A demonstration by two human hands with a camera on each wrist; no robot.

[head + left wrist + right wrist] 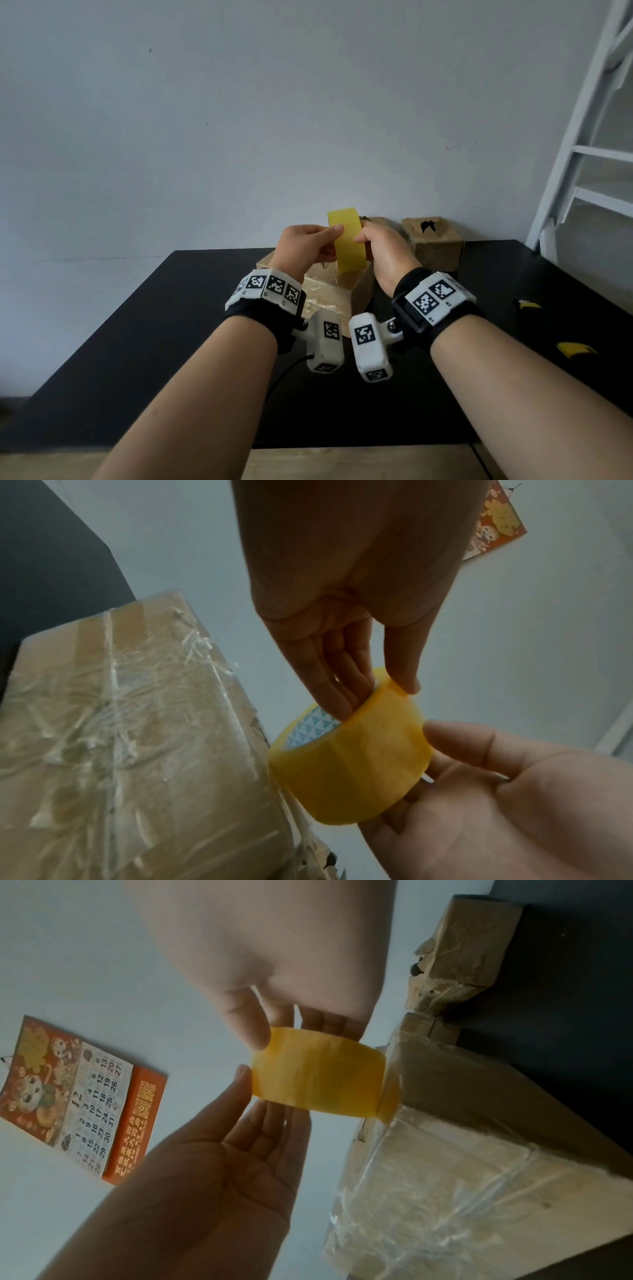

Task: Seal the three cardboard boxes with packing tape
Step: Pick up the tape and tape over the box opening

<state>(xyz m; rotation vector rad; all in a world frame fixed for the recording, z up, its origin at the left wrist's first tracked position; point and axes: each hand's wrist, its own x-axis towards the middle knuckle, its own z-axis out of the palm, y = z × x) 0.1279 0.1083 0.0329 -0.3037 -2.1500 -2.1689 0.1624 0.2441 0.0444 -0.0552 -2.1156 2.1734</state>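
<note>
Both hands hold a yellow packing tape roll (346, 245) in the air over the near cardboard box (329, 298), whose top is covered in wrinkled clear tape. My left hand (305, 246) has its fingers inside the roll's core (346, 696) and its thumb on the outside. My right hand (383, 253) grips the roll's outer face (315, 1080) between thumb and fingers. In the left wrist view the roll (352, 764) hangs close beside the box's edge (120, 737). A second box (433, 245) with a torn hole on top stands at the back right. My right hand partly hides a third box (378, 221).
The boxes stand on a black table (154, 342). Two small yellow-and-black items (529, 304) (577, 349) lie on its right side. A white ladder (582, 154) stands at the right. A calendar (78, 1102) hangs on the wall. A black cable (291, 370) runs under my left wrist.
</note>
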